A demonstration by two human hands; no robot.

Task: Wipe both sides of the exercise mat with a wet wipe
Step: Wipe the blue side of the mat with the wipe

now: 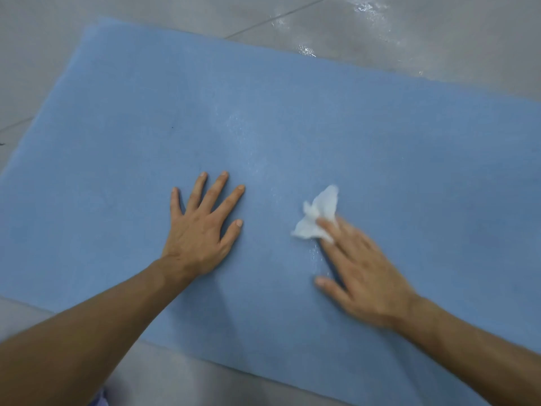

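A blue exercise mat [380, 136] lies flat on the floor and fills most of the view. My left hand [202, 227] rests palm down on the mat with its fingers spread. To its right, my right hand [360, 271] presses a crumpled white wet wipe [317, 213] onto the mat with straight fingers; the hand is blurred. Part of the wipe is hidden under the fingertips. A faint wet sheen shows on the mat above and between the hands.
Grey tiled floor [380, 30] surrounds the mat, with shiny wet patches at the top right. The mat's near edge runs across the bottom, with bare floor below it. A bit of blue cloth shows at the bottom left edge.
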